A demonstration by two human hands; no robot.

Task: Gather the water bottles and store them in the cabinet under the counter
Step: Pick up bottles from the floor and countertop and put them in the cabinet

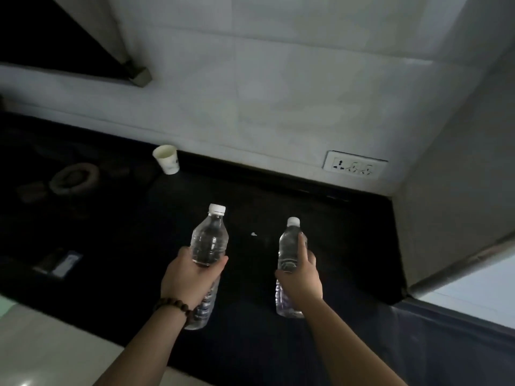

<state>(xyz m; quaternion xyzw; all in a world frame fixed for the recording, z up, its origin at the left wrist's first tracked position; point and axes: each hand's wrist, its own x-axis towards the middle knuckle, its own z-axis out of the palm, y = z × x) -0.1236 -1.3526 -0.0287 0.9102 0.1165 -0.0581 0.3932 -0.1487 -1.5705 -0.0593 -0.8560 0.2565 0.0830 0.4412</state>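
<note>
My left hand grips a clear plastic water bottle with a white cap around its middle, over the black counter. A smaller clear water bottle, also white-capped, is held in my right hand, fingers curled round its waist. Both bottles stand roughly upright, caps pointing away from me. Whether their bases touch the counter I cannot tell. A beaded bracelet sits on my left wrist. The cabinet under the counter is out of view.
A white paper cup stands at the back of the counter near the wall. A stove burner lies in the dark at far left. A small box rests left of my hands. A wall socket is at right.
</note>
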